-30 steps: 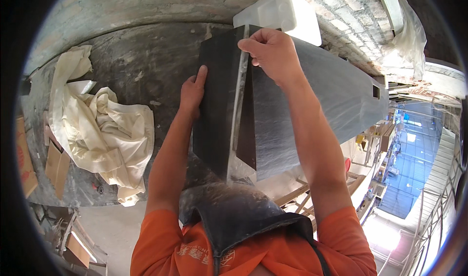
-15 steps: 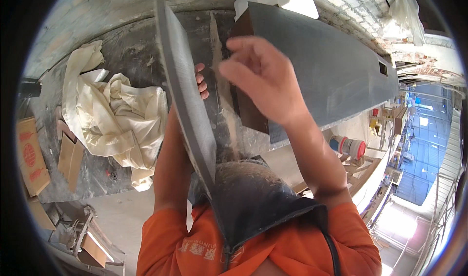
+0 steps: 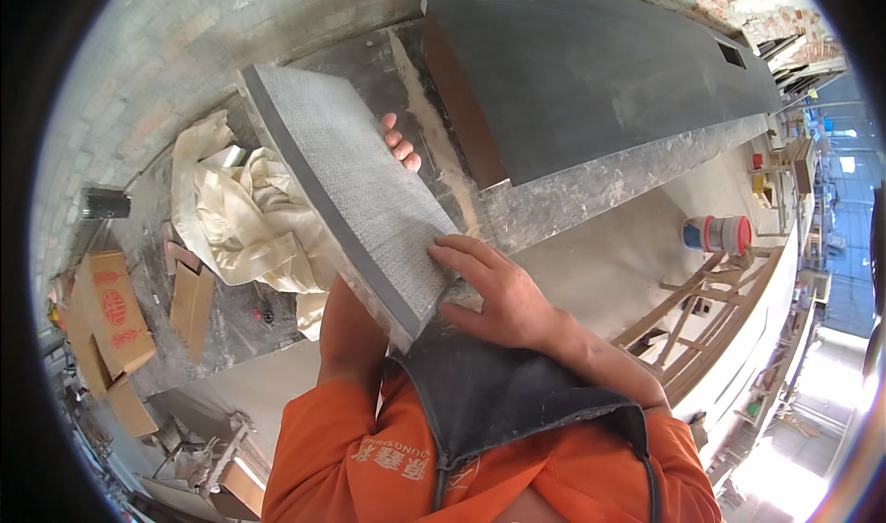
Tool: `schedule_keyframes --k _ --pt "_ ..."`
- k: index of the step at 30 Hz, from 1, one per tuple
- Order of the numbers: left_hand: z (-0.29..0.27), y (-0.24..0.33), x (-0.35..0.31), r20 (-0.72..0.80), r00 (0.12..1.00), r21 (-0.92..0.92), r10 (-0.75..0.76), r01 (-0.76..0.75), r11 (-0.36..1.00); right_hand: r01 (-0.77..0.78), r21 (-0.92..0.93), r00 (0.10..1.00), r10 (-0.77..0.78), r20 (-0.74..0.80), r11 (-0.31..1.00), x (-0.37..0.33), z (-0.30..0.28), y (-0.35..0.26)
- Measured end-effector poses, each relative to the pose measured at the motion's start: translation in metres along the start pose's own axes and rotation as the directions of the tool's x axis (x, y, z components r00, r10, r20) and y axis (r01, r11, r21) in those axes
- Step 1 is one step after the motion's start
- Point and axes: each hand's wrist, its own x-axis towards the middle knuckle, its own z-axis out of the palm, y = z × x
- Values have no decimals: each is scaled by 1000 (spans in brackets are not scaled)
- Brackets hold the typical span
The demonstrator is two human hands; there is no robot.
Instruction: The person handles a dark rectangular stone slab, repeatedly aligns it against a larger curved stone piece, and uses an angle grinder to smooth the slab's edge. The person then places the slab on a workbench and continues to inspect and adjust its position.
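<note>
A flat rectangular panel [image 3: 346,158] with a light grey woven-textured face and a dark grey edge is held tilted in front of my body. My left hand [image 3: 401,144] grips it from behind; only fingertips curl over its far right edge, and the palm is hidden. At the near right corner, my right hand [image 3: 503,297] has its fingers laid on the textured face and its thumb by the edge. A black apron [image 3: 517,384] lies just below the panel's near end.
Crumpled cream cloth [image 3: 268,237] lies left of the panel on a dark worktable [image 3: 305,315], near a cardboard box [image 3: 115,315]. A large dark grey board [image 3: 591,80] rests at the table's right. Beyond stand a bucket [image 3: 729,235] and a wooden frame [image 3: 720,320].
The panel has turned from nearly edge-on to show its textured face. My right hand has come down from above the table onto the panel's near corner.
</note>
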Motion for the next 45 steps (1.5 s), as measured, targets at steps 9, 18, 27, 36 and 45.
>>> schedule_keyframes --k 9,18,27,36,45 --pt "64 -77 -70 -422 871 188 250 -186 964 79 -86 964 -98 -247 993 -64 36 0" --pt "93 -99 -101 -590 795 206 142 -22 978 104 27 904 -83 -418 994 -121 60 -14" --pt "108 -86 -67 -782 590 318 198 106 942 19 -124 892 -73 -446 992 -113 12 -71" --pt "125 -66 17 -856 376 409 354 74 910 -229 -302 943 134 -305 925 -6 -48 -82" --pt "72 -28 58 -891 361 324 275 82 942 -386 -295 879 252 -405 874 154 -83 -10"
